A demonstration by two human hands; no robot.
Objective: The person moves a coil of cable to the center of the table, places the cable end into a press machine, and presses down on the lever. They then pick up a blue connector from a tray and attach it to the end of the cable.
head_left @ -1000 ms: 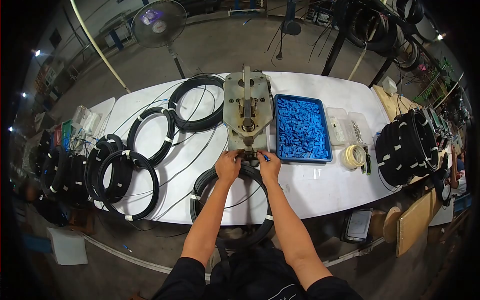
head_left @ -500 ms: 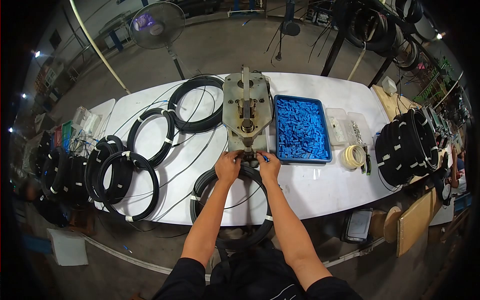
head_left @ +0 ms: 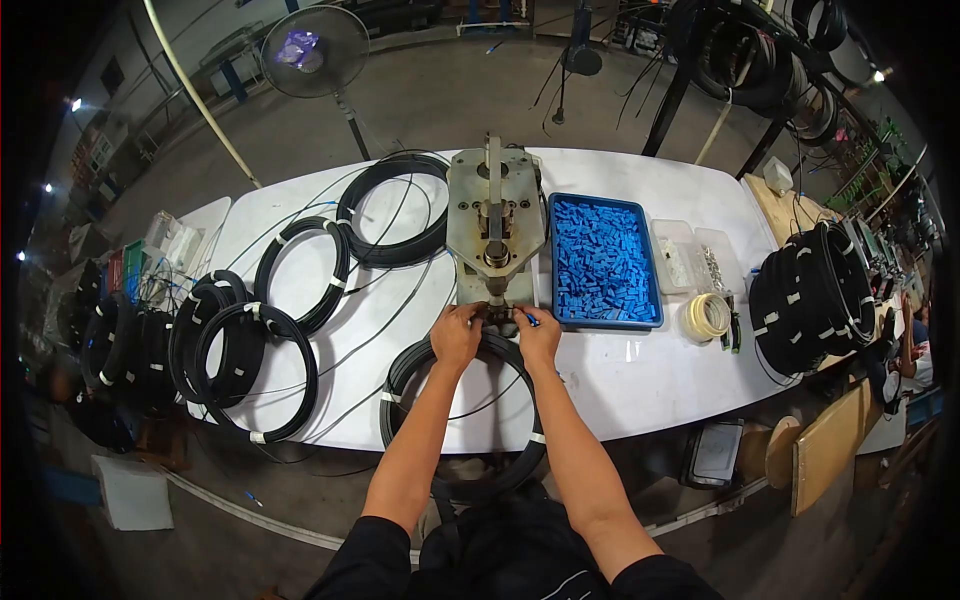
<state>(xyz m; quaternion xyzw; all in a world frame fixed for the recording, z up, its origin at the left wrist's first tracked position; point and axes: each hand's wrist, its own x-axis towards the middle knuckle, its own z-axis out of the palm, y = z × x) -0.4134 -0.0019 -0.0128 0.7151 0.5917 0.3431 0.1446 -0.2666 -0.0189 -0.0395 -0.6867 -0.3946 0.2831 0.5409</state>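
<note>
White tabletop; right fingers closed on 1 blue piece.

What the left hand pinches at the foot of the metal press is too small to tell. Fingers partly cover a blue piece in the right hand. Forearms hide parts of the near black coil. The bottom edge cuts off the wearer's black shirt.
</note>
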